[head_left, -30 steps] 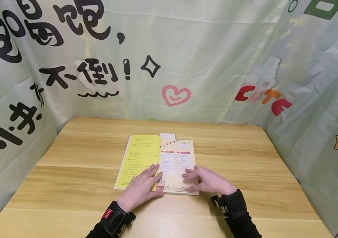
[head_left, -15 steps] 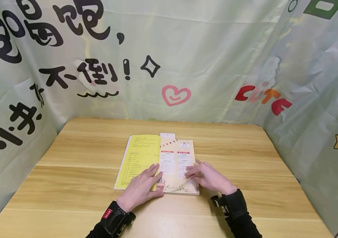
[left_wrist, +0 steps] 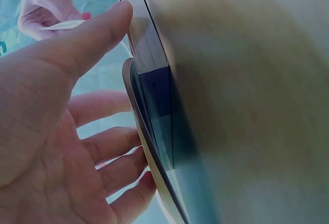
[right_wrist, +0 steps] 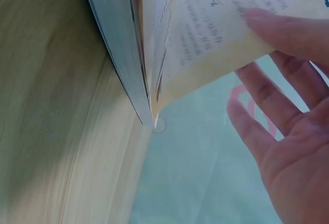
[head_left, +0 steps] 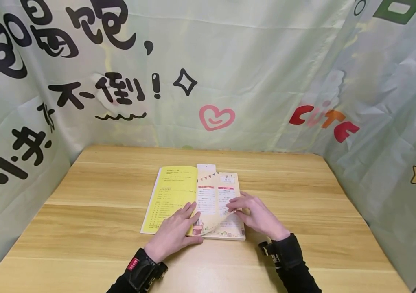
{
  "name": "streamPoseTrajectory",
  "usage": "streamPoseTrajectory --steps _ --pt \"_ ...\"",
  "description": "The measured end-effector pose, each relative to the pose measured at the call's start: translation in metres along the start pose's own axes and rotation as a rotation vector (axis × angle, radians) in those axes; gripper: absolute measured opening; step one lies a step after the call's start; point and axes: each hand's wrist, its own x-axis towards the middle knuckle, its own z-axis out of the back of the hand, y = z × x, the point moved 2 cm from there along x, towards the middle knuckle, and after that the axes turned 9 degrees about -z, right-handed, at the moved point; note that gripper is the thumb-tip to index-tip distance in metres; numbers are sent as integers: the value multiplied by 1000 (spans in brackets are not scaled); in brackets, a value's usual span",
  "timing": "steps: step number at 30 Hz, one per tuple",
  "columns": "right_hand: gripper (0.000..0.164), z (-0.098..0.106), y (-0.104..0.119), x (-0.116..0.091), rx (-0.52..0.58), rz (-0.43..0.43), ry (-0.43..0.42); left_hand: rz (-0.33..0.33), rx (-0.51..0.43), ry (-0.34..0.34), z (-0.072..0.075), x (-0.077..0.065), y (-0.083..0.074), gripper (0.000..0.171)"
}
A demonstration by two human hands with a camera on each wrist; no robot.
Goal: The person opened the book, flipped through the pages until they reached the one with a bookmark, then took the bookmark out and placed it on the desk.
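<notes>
An open book [head_left: 175,187] lies on the wooden table, its left page bright yellow. Its cream right-hand page [head_left: 206,201] carries columns of print and is curled up at the lower right corner. My right hand [head_left: 261,217] pinches that corner; in the right wrist view the thumb presses on the lifted page [right_wrist: 221,39] and the fingers are behind it. My left hand [head_left: 173,232] rests with straight fingers on the yellow page near the spine. Its thumb touches the bottom edge of the page block [left_wrist: 146,41] in the left wrist view.
A white card strip [head_left: 206,167] sticks out past the book's top edge. Wooden table [head_left: 296,195] surrounds the book. A pale printed cloth [head_left: 259,73] hangs behind and along both sides of the table.
My right hand has gone from spread fingers over the page to pinching its lower right corner. The corner has been raised and curled to the left. My left hand stays nearly still.
</notes>
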Motion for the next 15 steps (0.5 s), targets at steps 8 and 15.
streamPoseTrajectory --steps 8,15 --pt "25 0 1 3 -9 96 -174 16 11 6 0 1 -1 70" --pt "28 0 3 5 -34 166 -367 4 40 -23 0 2 0 63"
